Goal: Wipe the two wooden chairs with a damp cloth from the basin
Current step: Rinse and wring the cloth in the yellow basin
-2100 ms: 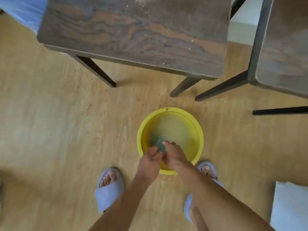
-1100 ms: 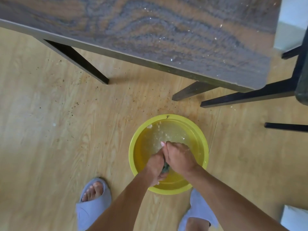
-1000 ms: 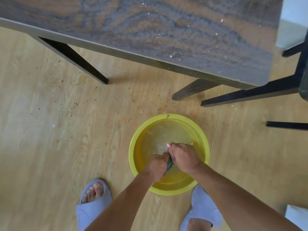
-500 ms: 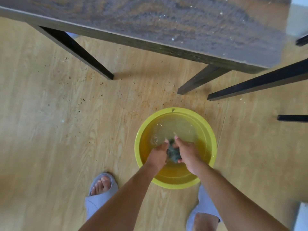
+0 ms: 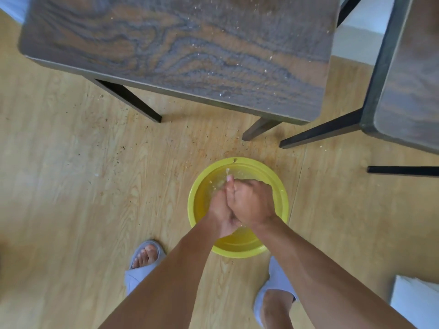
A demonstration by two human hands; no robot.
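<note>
I press my left hand [image 5: 219, 211] and right hand [image 5: 251, 201] together over the basin [image 5: 198, 193], fingers closed tight against each other. I judge the cloth is squeezed between my palms, but it is hidden, so I cannot tell for sure what I hold. The basin sits on the floor [image 5: 71, 186] between my feet, just in front of the chairs. The near chair [image 5: 180, 51] has pale specks across its seat, so I judge no wiping has begun; the second chair [image 5: 411, 74] looks untouched too. Both chairs are left to do. Both are cut off by the frame, and my hands hide much of the water.
</note>
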